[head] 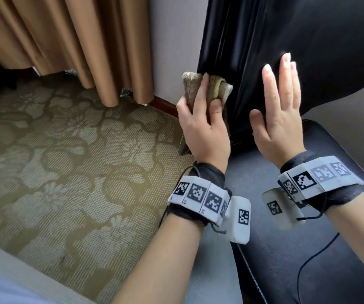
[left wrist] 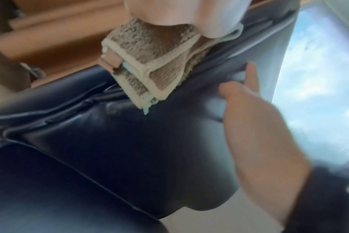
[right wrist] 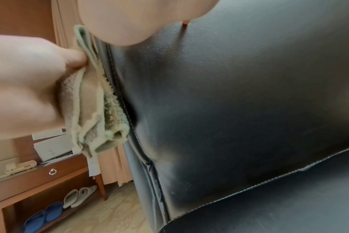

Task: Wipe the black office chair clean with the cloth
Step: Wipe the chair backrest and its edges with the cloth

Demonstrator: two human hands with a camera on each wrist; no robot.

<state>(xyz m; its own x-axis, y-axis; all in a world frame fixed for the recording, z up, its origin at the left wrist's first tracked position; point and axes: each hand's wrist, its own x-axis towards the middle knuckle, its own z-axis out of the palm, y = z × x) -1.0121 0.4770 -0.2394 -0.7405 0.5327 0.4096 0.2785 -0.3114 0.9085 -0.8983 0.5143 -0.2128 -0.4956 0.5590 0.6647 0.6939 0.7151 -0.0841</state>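
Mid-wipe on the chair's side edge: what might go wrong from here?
1. The cloth is a folded wad that the left hand pinches; loose layers hang free in the wrist views and may unfold or slip out.
2. The right hand only lies flat on the backrest, so the chair may turn under the wiping push.
3. The stitched seam beside the cloth could snag its fringe.

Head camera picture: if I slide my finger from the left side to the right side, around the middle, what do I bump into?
Flowery carpet → brown curtain → folded cloth gripped by the left hand → right hand flat against the black office chair.
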